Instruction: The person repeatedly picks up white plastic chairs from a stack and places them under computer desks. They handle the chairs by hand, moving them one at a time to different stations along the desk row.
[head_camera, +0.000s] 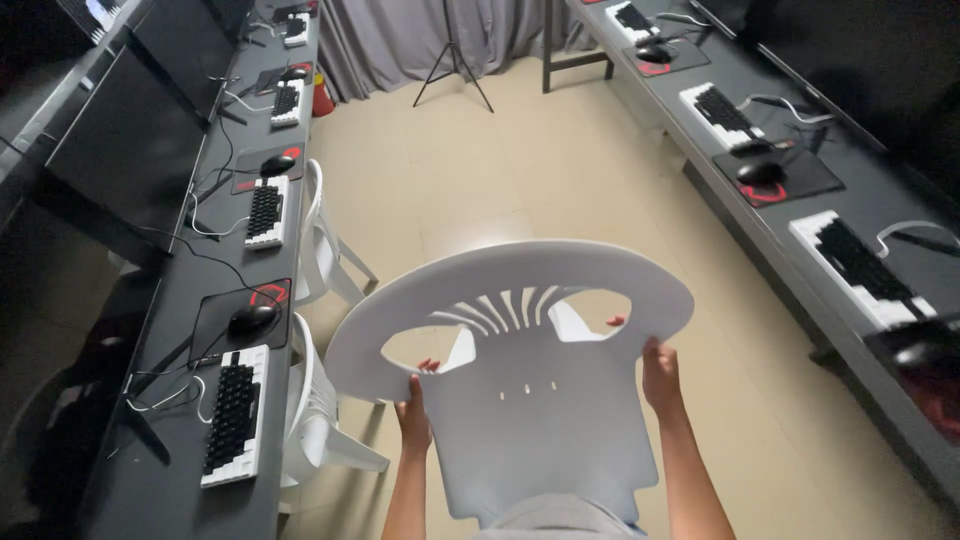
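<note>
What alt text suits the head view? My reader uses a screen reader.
Both hands, left hand and right hand, grip a white plastic chair above a beige floor, between two long desks with keyboards.

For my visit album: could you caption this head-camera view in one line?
Left hand and right hand grip a white plastic chair between two desks with keyboards.

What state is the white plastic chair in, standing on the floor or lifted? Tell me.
Lifted. The white plastic chair is held up by the left hand and right hand, with floor visible through its back.
</note>
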